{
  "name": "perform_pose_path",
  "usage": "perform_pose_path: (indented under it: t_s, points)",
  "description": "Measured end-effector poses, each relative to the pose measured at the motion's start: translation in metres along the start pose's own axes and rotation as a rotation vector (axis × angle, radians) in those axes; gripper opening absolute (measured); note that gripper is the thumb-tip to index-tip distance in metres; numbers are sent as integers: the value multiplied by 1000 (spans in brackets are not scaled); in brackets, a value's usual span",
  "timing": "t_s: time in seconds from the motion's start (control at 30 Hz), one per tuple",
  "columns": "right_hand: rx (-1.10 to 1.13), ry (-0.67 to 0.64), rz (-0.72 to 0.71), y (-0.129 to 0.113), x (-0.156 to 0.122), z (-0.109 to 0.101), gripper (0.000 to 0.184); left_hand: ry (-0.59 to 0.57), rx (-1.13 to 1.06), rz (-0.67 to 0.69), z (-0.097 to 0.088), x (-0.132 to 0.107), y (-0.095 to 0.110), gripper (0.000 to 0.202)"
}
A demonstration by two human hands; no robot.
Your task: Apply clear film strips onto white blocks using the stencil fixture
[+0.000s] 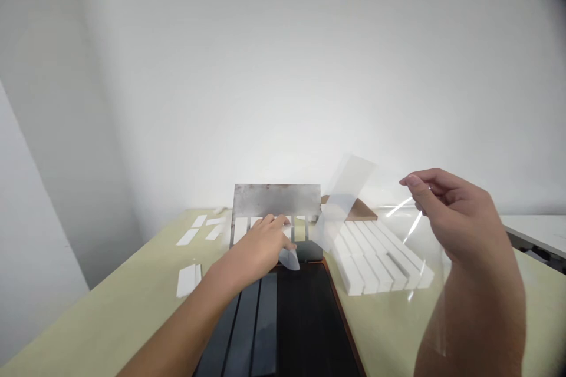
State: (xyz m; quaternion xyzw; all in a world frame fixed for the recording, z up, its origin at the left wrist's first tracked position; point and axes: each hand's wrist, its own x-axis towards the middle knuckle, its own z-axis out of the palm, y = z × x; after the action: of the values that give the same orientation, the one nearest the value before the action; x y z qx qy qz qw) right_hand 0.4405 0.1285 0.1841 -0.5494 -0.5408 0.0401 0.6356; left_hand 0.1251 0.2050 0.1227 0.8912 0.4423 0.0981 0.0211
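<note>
My right hand is raised at the right, thumb and fingers pinched on a clear plastic sheet that hangs in front of the white blocks. My left hand reaches forward over the black tray, its fingers curled around a small translucent piece next to a small dark block. Just beyond it stands a grey metal plate with slots at its foot.
A row of several long white blocks lies right of the tray, with a brown cardboard piece behind. Small white strips lie scattered on the pale table at left. A white wall rises close behind.
</note>
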Motion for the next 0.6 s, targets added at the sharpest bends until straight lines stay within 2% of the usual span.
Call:
perform_pose_path:
  t_s: [0.1, 0.23, 0.37, 0.6]
  points:
    - [5, -15, -24, 2, 2, 0, 32, -36, 25, -14, 2, -1, 0, 45]
    - [12, 1, -36, 4, 4, -1, 32, -119, 60, -30, 4, 2, 1, 11]
    - [-3, -5, -35, 4, 4, -1, 33, -156, 73, -28, 5, 3, 1, 22]
    - [0, -8, -63, 4, 4, -1, 36, -142, 33, 10, 1, 0, 7, 12]
